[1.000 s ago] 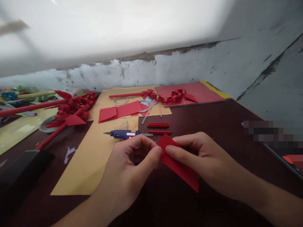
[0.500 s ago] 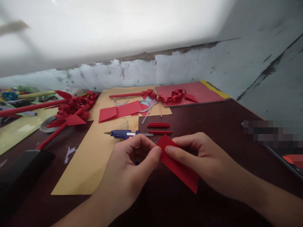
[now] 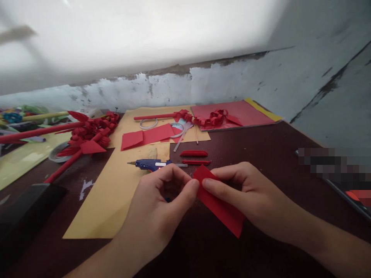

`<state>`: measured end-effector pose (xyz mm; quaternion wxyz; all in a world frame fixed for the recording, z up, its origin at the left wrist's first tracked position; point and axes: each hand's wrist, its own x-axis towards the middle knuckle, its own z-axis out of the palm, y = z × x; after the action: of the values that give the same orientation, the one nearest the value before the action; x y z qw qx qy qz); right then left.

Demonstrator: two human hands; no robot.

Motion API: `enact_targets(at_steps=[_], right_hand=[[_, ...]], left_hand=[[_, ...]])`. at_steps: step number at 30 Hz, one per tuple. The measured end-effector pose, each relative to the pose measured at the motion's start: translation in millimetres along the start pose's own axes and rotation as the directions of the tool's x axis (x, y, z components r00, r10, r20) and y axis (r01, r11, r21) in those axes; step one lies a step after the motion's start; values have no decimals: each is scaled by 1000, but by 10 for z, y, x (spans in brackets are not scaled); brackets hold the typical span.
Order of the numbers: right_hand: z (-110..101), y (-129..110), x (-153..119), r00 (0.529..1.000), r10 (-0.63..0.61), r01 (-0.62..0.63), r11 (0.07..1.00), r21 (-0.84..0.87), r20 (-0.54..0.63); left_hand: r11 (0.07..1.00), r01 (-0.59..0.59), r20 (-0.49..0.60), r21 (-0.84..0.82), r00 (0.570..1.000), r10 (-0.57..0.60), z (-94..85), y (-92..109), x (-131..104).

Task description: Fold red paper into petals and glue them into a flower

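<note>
A folded red paper strip [image 3: 222, 208] slants down to the right between my hands, above the dark table. My right hand [image 3: 246, 189] grips it, thumb on top near its upper end. My left hand [image 3: 171, 200] pinches the strip's upper left edge between thumb and forefinger. Just beyond the hands lie two narrow folded red paper pieces, one [image 3: 194, 153] behind the other [image 3: 196, 162]. A blue glue gun [image 3: 150, 164] rests behind my left hand, its nozzle to the left and a clear stick at its rear.
Yellow paper [image 3: 107, 204] covers the table's middle left. Red paper pieces [image 3: 156, 134], tape rings [image 3: 148, 123] and a red paper chain [image 3: 214, 119] lie farther back. Red paper flowers [image 3: 89, 135] are at left, above a black box [image 3: 31, 216]. A wall [image 3: 168, 90] bounds the back.
My left thumb and forefinger have shifted very slightly right along the edge of the red strip. The rest looks the same.
</note>
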<state>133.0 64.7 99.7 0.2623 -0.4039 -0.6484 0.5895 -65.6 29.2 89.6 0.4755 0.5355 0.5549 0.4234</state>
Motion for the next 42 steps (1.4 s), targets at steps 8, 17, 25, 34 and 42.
enact_targets(at_steps=[8,17,25,34,42], right_hand=[[18,-15,-2,999,10,-11,999,-45,-31],[27,-12,20,999,-8,7,1000,-27,-33],[14,-6,-11,1000,-20,18,998,-66,-20],[30,-11,-5,999,-50,49,997,-66,-12],[17,27,-9,998,-61,60,992,-113,0]], left_hand=[[998,-4,29,-63,1000,6,9,18,-13],[988,1,61,-154,998,8,-20,-21,0],[1000,-3,14,-29,1000,4,6,-1,-4],[1000,-9,-3,-1,1000,9,7,-11,-2],[1000,-4,-12,-4,1000,4,13,11,-1]])
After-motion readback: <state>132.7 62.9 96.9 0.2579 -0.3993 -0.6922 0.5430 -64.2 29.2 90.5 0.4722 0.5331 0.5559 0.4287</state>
